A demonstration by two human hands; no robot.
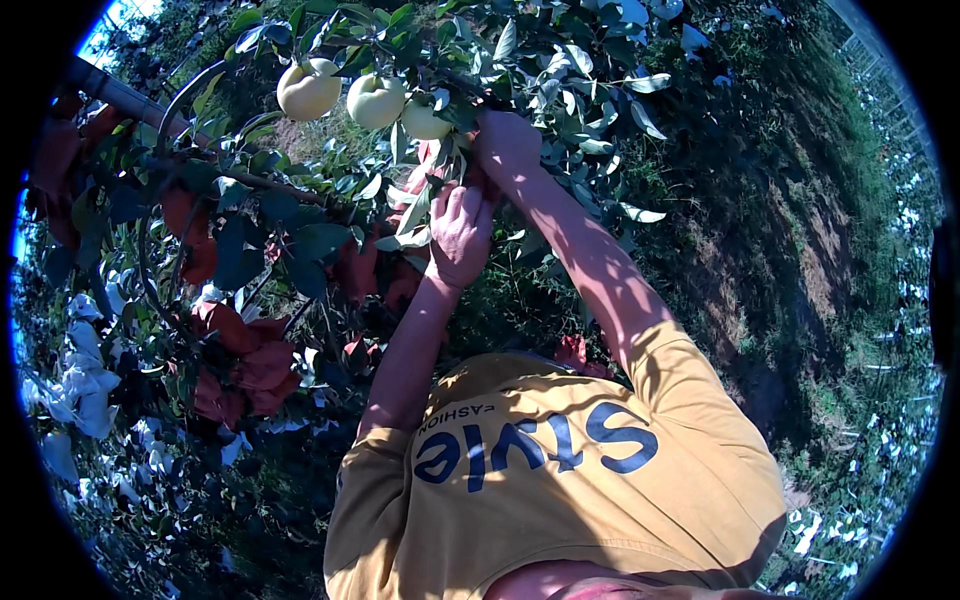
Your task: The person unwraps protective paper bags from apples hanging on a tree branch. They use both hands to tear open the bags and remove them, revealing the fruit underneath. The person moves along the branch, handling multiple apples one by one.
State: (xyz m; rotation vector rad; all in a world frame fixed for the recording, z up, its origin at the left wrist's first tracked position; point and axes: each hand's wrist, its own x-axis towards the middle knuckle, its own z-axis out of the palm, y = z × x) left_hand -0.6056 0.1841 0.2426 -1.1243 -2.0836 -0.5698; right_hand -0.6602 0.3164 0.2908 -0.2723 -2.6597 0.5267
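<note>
My left hand point(460, 234) has its fingers curled against a red paper bag point(481, 182) among the leaves. Just above and to the right, my right hand point(511, 141) reaches in at the same red bag, its fingertips hidden by foliage and shade. Three pale yellow-green apples hang in a row left of my right hand: a left one point(308, 89), a middle one point(376, 101) and a right one point(425, 120) partly covered by leaves. The right apple is closest to my hands.
More red paper bags point(251, 360) hang on the shaded branches at left. White bags point(88, 382) dot the foliage at the far left. A bare branch point(274, 187) runs in from the left toward my hands. Grassy ground with bare soil point(825, 277) stretches along the right.
</note>
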